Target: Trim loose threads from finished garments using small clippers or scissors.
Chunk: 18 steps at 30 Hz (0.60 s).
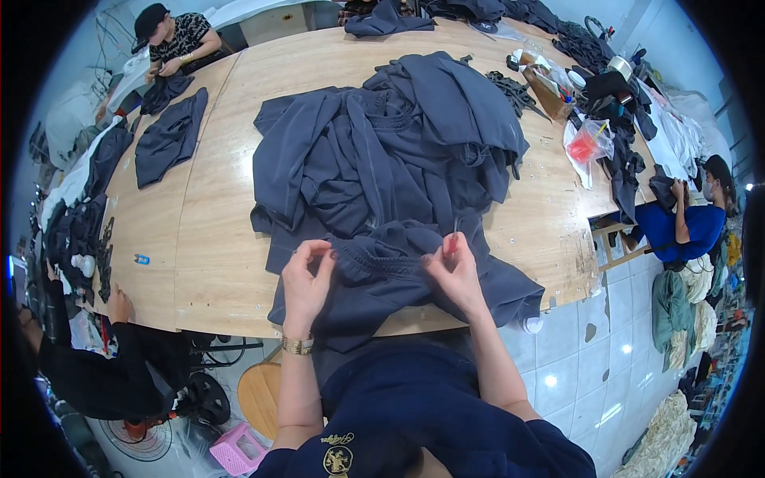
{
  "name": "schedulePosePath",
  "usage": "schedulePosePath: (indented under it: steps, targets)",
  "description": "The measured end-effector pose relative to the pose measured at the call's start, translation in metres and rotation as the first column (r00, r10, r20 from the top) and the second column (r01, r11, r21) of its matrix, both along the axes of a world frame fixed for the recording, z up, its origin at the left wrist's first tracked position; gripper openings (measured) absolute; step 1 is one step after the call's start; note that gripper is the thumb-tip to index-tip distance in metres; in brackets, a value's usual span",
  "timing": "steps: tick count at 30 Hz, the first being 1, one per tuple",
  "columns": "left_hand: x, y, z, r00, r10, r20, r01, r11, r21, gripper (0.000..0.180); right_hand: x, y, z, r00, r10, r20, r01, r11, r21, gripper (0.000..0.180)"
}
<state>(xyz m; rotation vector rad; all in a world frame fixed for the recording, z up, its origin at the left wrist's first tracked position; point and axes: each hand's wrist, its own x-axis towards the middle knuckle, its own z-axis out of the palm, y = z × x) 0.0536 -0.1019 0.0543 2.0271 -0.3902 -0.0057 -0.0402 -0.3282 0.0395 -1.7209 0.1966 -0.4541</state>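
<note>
A dark blue-grey garment with a gathered elastic waistband [381, 264] lies at the table's near edge, part of it hanging over. My left hand [309, 279] pinches the left end of this waistband between thumb and fingers. At its other end my right hand [456, 277] is closed on a small red-handled tool [452, 244] with a thin metal tip pointing up; its exact kind is too small to make out. My right thumb touches the waistband too. Just beyond both hands rises a large heap of similar dark garments [358, 151], with another gathered waistband showing in it.
The wooden table [219, 239] carries a small blue object [142, 259] at left and folded dark cloth [171, 139]. Far right are a cardboard box [550, 92] and a bag with a red drink [586, 143]. Co-workers sit far left, near left and right. A wooden stool [259, 398] stands below.
</note>
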Motion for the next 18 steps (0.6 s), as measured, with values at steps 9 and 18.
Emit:
schedulePosePath:
  steps: [9, 18]
  targets:
    - [0.0, 0.003, -0.043, 0.995, 0.086, 0.056, -0.101, 0.91, 0.402, 0.071, -0.004, -0.003, 0.012, 0.919, -0.259, -0.297, 0.086, 0.868, -0.489, 0.02]
    - [0.009, 0.014, -0.048, 0.984, 0.104, 0.144, -0.153, 0.91, 0.386, 0.023, 0.028, 0.038, 0.05, 0.988, -0.045, -0.145, 0.008, 0.968, -0.249, 0.024]
